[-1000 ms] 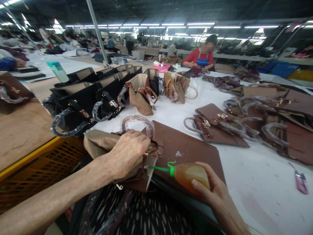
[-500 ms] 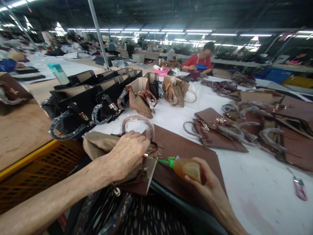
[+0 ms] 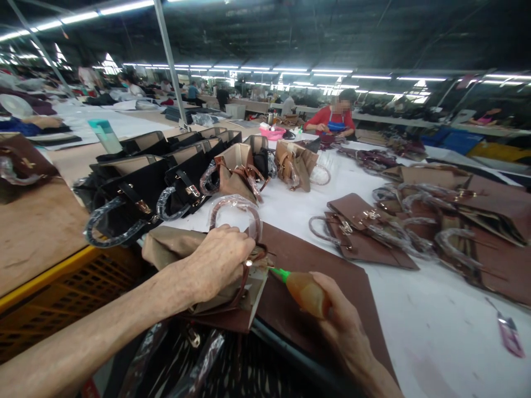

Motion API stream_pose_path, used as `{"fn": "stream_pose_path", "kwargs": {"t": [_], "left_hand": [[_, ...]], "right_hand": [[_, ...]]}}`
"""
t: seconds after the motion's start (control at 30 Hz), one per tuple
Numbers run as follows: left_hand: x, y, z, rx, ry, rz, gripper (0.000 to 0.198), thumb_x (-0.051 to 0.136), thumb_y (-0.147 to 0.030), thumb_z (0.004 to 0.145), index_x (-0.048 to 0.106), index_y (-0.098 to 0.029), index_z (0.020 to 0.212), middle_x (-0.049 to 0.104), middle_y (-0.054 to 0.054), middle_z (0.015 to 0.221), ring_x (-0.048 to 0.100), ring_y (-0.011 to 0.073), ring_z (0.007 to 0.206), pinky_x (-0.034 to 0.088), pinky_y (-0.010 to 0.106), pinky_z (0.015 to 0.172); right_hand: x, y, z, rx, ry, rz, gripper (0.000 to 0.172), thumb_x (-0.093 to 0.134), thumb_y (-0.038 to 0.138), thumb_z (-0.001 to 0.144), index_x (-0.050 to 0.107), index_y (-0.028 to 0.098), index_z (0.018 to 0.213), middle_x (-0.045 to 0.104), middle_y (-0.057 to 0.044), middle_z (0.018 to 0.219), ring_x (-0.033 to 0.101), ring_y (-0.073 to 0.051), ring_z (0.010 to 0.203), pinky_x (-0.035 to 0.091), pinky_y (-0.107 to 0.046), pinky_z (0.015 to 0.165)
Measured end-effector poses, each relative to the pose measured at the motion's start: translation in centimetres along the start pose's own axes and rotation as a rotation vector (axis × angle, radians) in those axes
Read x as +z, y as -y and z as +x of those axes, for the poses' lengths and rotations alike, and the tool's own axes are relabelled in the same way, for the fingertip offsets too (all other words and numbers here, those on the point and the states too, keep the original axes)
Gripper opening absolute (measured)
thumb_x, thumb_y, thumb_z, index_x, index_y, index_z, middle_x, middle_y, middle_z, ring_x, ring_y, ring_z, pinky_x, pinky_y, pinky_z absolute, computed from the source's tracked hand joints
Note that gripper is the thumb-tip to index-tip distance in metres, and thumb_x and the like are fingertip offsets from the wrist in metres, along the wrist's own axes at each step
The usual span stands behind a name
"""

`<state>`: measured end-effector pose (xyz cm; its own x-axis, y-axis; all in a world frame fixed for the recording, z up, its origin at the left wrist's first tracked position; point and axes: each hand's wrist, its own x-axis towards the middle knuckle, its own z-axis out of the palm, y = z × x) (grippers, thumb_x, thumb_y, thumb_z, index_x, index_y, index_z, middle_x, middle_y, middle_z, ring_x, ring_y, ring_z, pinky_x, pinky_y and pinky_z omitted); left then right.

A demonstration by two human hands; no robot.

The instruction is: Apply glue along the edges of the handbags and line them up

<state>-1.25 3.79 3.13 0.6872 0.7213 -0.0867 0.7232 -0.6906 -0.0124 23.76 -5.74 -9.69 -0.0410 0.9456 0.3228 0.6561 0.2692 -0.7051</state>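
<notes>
Here, right grip (image 3: 343, 320) wrapped round an amber bottle (image 3: 306, 293), green nozzle (image 3: 282, 273) close to a brown-and-tan bag's (image 3: 169, 249) edge; contact unclear. Left grip (image 3: 222, 260) clutched that bag at the white surface's (image 3: 452, 337) near side. Beyond, black bags (image 3: 135, 179) stood left; brown bags (image 3: 377, 235) lay right.

A factory-like handbag workshop: strip lights (image 3: 332, 71) run in rows under a dark roof (image 3: 298, 33), black bags (image 3: 155, 179) stand left, brown bags (image 3: 498, 204) cover the desk (image 3: 435, 331) at right, a red-sleeved co-worker (image 3: 321, 117) beyond.
</notes>
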Motion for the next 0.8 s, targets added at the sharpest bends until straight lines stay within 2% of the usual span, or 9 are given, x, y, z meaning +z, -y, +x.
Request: {"fn": "stream_pose_path", "kwargs": {"t": [0.23, 0.4, 0.43, 0.5, 0.57, 0.63, 0.67, 0.73, 0.8], "left_hand": [[-0.7, 0.0, 0.4, -0.074, 0.029, 0.010, 0.011, 0.050, -0.015, 0.076, 0.060, -0.017, 0.079, 0.065, 0.008, 0.081, 0.060, 0.0246, 0.079, 0.043, 0.034, 0.068], [-1.9, -0.3, 0.4, -0.128, 0.074, -0.015, 0.013, 0.049, -0.015, 0.075, 0.061, -0.016, 0.080, 0.065, 0.009, 0.083, 0.061, 0.0247, 0.078, 0.043, 0.033, 0.065], [-2.1, -0.3, 0.3, -0.139, 0.079, -0.023, 0.014, 0.049, -0.014, 0.075, 0.062, -0.016, 0.081, 0.065, 0.009, 0.083, 0.061, 0.0243, 0.079, 0.043, 0.033, 0.066], [-2.2, -0.3, 0.1, -0.150, 0.067, -0.038, 0.015, 0.048, -0.013, 0.074, 0.062, -0.016, 0.081, 0.065, 0.008, 0.083, 0.061, 0.0232, 0.078, 0.043, 0.032, 0.066], [-2.1, 0.0, -0.1, -0.155, 0.035, -0.044, 0.016, 0.048, -0.013, 0.074, 0.061, -0.017, 0.081, 0.065, 0.007, 0.081, 0.061, 0.0230, 0.077, 0.043, 0.031, 0.064], [-1.7, 0.3, -0.2, -0.163, 0.014, -0.042, 0.016, 0.047, -0.012, 0.075, 0.061, -0.017, 0.081, 0.064, 0.007, 0.082, 0.061, 0.0234, 0.077, 0.043, 0.032, 0.064], [-1.5, 0.4, -0.3, -0.167, 0.005, -0.044, 0.015, 0.048, -0.012, 0.075, 0.061, -0.017, 0.081, 0.064, 0.007, 0.083, 0.061, 0.0234, 0.078, 0.043, 0.032, 0.064], [-1.1, 0.5, -0.4, -0.177, -0.027, -0.048, 0.014, 0.049, -0.013, 0.074, 0.060, -0.017, 0.081, 0.064, 0.007, 0.085, 0.061, 0.0229, 0.080, 0.043, 0.031, 0.065], [-1.1, 0.5, -0.6, -0.202, -0.063, -0.046, 0.014, 0.050, -0.013, 0.072, 0.060, -0.017, 0.081, 0.063, 0.007, 0.086, 0.061, 0.0227, 0.079, 0.044, 0.031, 0.066]], "right_hand": [[0.6, -1.2, 0.7, -0.133, -0.001, -0.027, 0.050, 0.046, 0.008, 0.074, 0.052, 0.021, 0.122, 0.052, -0.012, 0.129, 0.051, -0.027, 0.117, 0.043, -0.042, 0.096], [0.0, -0.9, 1.1, -0.170, -0.078, -0.028, 0.050, 0.048, 0.007, 0.074, 0.053, 0.023, 0.121, 0.051, -0.011, 0.130, 0.050, -0.028, 0.118, 0.043, -0.043, 0.096], [-0.4, -0.6, 1.2, -0.126, -0.130, -0.004, 0.048, 0.053, 0.011, 0.075, 0.053, 0.023, 0.121, 0.053, -0.011, 0.128, 0.051, -0.029, 0.116, 0.044, -0.043, 0.095], [-1.7, 0.4, 1.8, 0.063, -0.261, 0.123, 0.049, 0.066, 0.022, 0.073, 0.050, 0.025, 0.120, 0.058, -0.009, 0.118, 0.058, -0.029, 0.103, 0.050, -0.040, 0.086], [-3.6, 1.5, 2.7, 0.320, -0.367, 0.386, 0.052, 0.072, 0.033, 0.071, 0.050, 0.025, 0.117, 0.062, -0.005, 0.105, 0.062, -0.024, 0.084, 0.054, -0.033, 0.069], [-6.2, 2.6, 3.9, 0.499, -0.407, 0.766, 0.044, 0.067, 0.044, 0.075, 0.053, 0.024, 0.112, 0.062, -0.006, 0.101, 0.061, -0.020, 0.074, 0.054, -0.028, 0.055], [-7.6, 3.0, 4.5, 0.566, -0.417, 0.967, 0.044, 0.063, 0.050, 0.076, 0.056, 0.023, 0.110, 0.062, -0.008, 0.102, 0.060, -0.019, 0.072, 0.053, -0.026, 0.050], [-10.6, 3.5, 5.6, 0.650, -0.386, 1.228, 0.043, 0.057, 0.054, 0.079, 0.060, 0.021, 0.108, 0.063, -0.012, 0.104, 0.058, -0.016, 0.064, 0.050, -0.022, 0.041], [-13.1, 3.5, 6.1, 0.633, -0.444, 1.276, 0.042, 0.052, 0.056, 0.081, 0.066, 0.022, 0.100, 0.063, -0.016, 0.102, 0.054, -0.012, 0.056, 0.047, -0.021, 0.037]]}}
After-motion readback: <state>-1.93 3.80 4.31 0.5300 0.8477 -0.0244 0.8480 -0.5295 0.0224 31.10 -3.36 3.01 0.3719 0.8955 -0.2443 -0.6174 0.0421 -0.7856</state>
